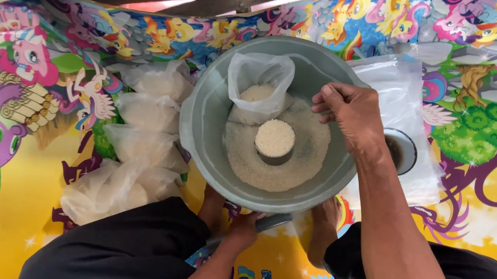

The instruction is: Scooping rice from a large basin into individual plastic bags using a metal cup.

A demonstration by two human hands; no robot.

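The fingers of the right hand (349, 111) are curled in and pinched together at the tips, hovering over the far right rim of the round grey plastic basin (200, 120); whether they grip anything between them cannot be told. The left hand (241, 229) is low down beneath the near edge of the basin, fingers hidden under it, so their state cannot be told either (only the wrist and the back of the hand show).

Inside the basin lies a layer of white rice (308, 147). A small round metal cup (274, 141) stands upright in the middle of that rice, filled level to its brim with more grains. Behind it, against the far wall, a thin clear plastic bag (260, 83) stands open-mouthed and partly filled with rice.

To the left of the basin, several filled clear plastic bags of rice (145, 139) lie in a row on the bright cartoon-printed floor mat (17, 147), touching one another. To the right, a flat stack of empty clear plastic bags (397, 82) lies on the mat, partly over a small round white bowl (401, 152). The person's bare feet (326, 223) rest just under the basin's near edge.
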